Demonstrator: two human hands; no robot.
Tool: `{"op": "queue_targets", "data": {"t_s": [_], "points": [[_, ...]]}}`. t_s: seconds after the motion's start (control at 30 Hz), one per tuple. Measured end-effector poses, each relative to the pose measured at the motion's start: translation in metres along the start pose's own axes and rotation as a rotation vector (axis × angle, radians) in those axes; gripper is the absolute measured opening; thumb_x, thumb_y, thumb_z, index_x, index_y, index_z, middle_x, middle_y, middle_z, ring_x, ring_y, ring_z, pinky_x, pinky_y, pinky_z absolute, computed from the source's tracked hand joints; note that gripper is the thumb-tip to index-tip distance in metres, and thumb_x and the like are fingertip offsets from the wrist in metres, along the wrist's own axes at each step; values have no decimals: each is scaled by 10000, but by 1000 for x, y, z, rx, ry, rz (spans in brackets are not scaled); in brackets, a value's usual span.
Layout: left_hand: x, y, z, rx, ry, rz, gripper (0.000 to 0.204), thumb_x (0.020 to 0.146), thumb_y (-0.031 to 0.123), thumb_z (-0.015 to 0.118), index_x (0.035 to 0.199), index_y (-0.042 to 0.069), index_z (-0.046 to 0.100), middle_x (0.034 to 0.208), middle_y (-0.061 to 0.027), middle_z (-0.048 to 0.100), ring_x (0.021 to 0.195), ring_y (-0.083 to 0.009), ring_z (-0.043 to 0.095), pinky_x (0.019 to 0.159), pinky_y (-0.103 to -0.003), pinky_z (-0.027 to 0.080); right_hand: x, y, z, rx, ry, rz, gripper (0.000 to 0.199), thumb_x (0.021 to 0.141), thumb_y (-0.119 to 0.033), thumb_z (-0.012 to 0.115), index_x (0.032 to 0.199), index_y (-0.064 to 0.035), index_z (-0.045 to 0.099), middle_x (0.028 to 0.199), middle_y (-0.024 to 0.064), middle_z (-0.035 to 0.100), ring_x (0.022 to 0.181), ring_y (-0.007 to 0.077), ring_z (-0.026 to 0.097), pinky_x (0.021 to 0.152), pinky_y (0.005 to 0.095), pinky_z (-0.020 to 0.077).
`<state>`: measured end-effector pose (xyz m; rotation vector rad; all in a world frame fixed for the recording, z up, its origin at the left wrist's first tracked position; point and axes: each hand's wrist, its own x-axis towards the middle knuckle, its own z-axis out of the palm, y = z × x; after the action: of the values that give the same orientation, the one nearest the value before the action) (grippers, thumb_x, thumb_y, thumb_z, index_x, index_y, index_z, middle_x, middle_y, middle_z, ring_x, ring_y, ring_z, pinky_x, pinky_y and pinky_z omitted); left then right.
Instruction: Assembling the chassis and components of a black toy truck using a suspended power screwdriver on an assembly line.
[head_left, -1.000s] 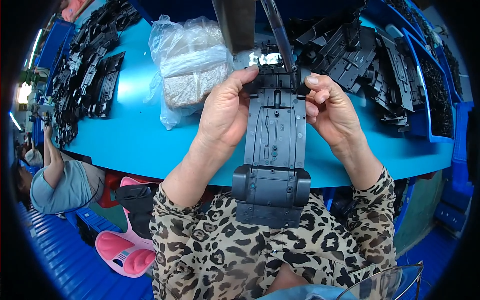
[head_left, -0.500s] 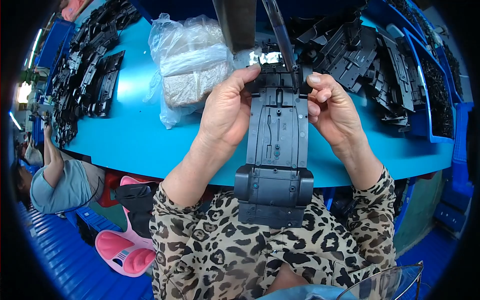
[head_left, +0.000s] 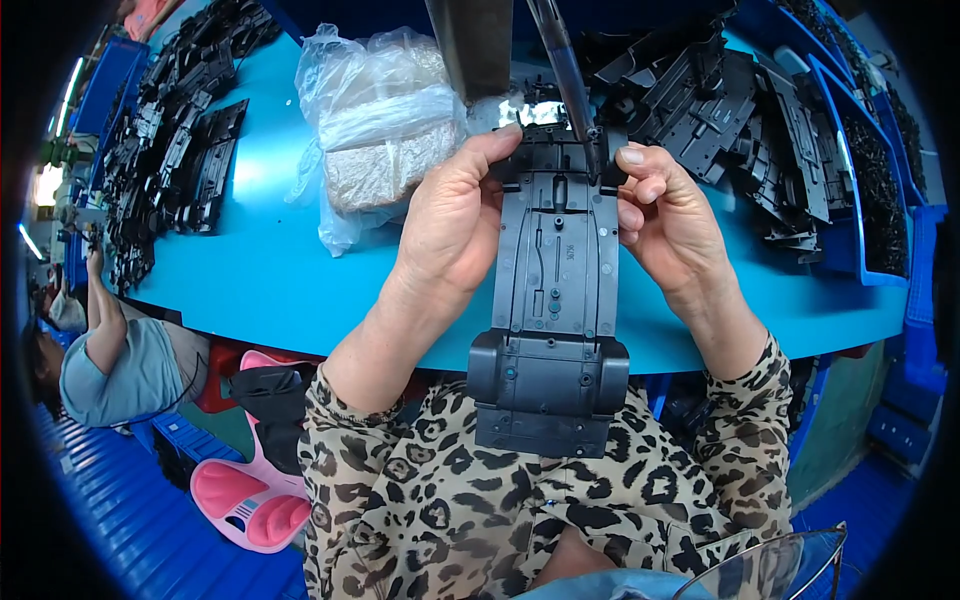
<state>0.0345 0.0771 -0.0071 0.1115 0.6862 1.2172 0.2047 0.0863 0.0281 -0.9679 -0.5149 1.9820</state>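
Note:
A long dark grey plastic chassis plate [head_left: 556, 265] with molded ribs and flared sides at its near end lies lengthwise between my hands. My left hand [head_left: 455, 205] grips its far left edge, thumb on top. At the far right edge, my right hand [head_left: 668, 205] pinches it with curled fingers. The slim metal rod of a tool [head_left: 566, 75] comes down from above, and its tip meets the far right part of the plate beside my right fingers. A broad metal bracket [head_left: 473, 50] hangs to the rod's left and hides part of the table.
On the blue table [head_left: 290, 285], a plastic-wrapped block [head_left: 385, 130] stands left of my hands. Similar black parts are piled at left [head_left: 185, 140] and right [head_left: 700, 110]. A blue bin [head_left: 875, 200] of small black pieces sits far right. Another person [head_left: 120, 365] works at far left, near a pink seat [head_left: 250, 500].
Almost nothing differs. The plate and both hands have shifted very slightly, and the rod's tip still meets the plate near my right fingers.

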Motion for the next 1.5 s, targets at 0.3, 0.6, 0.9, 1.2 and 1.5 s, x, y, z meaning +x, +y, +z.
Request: {"op": "queue_targets", "data": {"t_s": [0.3,0.6,0.9,1.2,1.5], "points": [[-5,1,7,19,-3,29,123,750,104,574,838,18,568,828,-35,577,788,-113,503,775,-245,382,-2,0,1,-8,16,-5,190,701,-169,621,596,-110,473,511,-39,435,440,80,442,419,208,320],[-5,1,7,32,-6,19,106,756,111,568,827,34,566,807,-23,579,765,-98,516,740,-244,405,-3,-1,-2,-41,-27,-26,159,700,-177,623,637,-88,506,511,-39,441,435,80,433,418,206,318],[-13,2,17,58,4,51,108,770,120,556,832,32,560,792,-26,581,729,-97,529,704,-235,426,-4,-4,0,-63,-30,-23,144,703,-184,627,671,-82,531,510,-42,457,433,79,440,413,203,320],[-20,-2,17,172,-24,167,144,800,136,517,861,10,549,797,-50,576,717,-103,535,675,-244,446,1,-10,-2,-260,-118,-49,138,723,-175,628,710,-67,543,527,-28,499,439,92,497,397,199,371],[-29,-11,11,223,-6,113,207,836,177,478,922,-6,520,862,-72,561,759,-120,541,687,-272,465,0,0,-14,-213,-82,0,104,727,-140,614,705,-63,548,516,-27,503,418,82,472,386,202,348]]}}
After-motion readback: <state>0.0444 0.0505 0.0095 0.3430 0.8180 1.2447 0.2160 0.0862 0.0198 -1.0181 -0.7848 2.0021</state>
